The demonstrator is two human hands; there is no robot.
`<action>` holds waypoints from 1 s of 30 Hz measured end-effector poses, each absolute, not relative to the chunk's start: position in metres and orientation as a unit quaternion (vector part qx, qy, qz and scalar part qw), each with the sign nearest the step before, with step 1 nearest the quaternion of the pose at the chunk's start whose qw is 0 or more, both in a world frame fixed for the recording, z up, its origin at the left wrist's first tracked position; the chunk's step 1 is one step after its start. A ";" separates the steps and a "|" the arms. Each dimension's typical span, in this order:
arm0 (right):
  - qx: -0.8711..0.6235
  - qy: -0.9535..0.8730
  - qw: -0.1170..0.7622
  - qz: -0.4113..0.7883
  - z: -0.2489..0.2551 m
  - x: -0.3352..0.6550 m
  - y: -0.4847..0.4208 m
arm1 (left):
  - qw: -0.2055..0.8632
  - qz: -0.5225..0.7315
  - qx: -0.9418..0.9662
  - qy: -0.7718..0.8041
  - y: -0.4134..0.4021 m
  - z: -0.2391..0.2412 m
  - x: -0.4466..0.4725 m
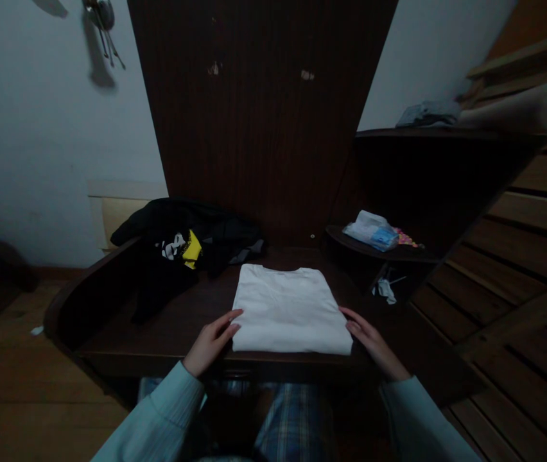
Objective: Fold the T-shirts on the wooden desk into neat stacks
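Observation:
A white T-shirt (289,314), folded into a neat rectangle with its neckline at the far side, lies flat on the dark wooden desk (158,343) near the front edge. My left hand (212,341) rests against the shirt's left side, its fingers extended and touching the fabric. On the opposite side, my right hand (370,340) touches the shirt's right edge with outstretched fingers. Neither hand is closed around the cloth. Black clothing (206,224) with a white and yellow print is heaped at the back left of the desk.
A raised curved side (69,301) bounds the desk on the left. To the right, a small corner shelf (364,247) holds a plastic package (374,231), with crumpled white material (385,290) below it. Wooden slats (509,269) stand at far right. A dark panel (264,128) rises behind.

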State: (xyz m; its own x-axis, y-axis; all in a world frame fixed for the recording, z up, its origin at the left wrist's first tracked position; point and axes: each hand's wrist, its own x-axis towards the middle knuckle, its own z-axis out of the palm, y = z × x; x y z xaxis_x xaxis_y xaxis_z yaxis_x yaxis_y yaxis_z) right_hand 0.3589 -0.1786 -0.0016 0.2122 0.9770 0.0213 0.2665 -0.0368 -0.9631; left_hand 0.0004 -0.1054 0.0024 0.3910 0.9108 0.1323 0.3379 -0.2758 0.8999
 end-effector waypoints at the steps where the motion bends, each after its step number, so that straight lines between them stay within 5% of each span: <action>1: -0.605 -0.511 0.462 0.399 0.000 0.361 -0.183 | 0.431 0.329 0.724 0.426 -0.107 0.003 -0.002; 7: -0.571 -0.532 0.407 0.474 0.007 0.363 -0.191 | 0.532 0.281 0.708 0.370 -0.106 0.003 -0.008; 18: -0.597 -0.461 0.509 0.415 0.005 0.354 -0.184 | 0.568 0.366 0.615 0.406 -0.099 0.003 0.000; 22: -0.606 -0.481 0.507 0.380 0.001 0.356 -0.184 | 0.516 0.372 0.636 0.438 -0.098 0.004 -0.004; 26: -0.648 -0.546 0.416 0.330 0.005 0.362 -0.190 | 0.410 0.311 0.720 0.466 -0.106 0.011 -0.009; 30: -0.702 -0.589 0.377 0.134 0.027 0.349 -0.195 | 0.211 0.329 0.794 0.466 -0.120 0.029 0.002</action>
State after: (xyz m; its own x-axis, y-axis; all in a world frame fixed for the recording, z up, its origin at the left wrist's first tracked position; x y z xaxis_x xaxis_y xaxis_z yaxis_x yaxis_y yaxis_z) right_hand 0.3488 -0.1953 0.0271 0.2713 0.9279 0.2557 0.7256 -0.0226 -0.6878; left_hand 0.0016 -0.1200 0.0291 0.3493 0.8786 0.3257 0.6011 -0.4768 0.6413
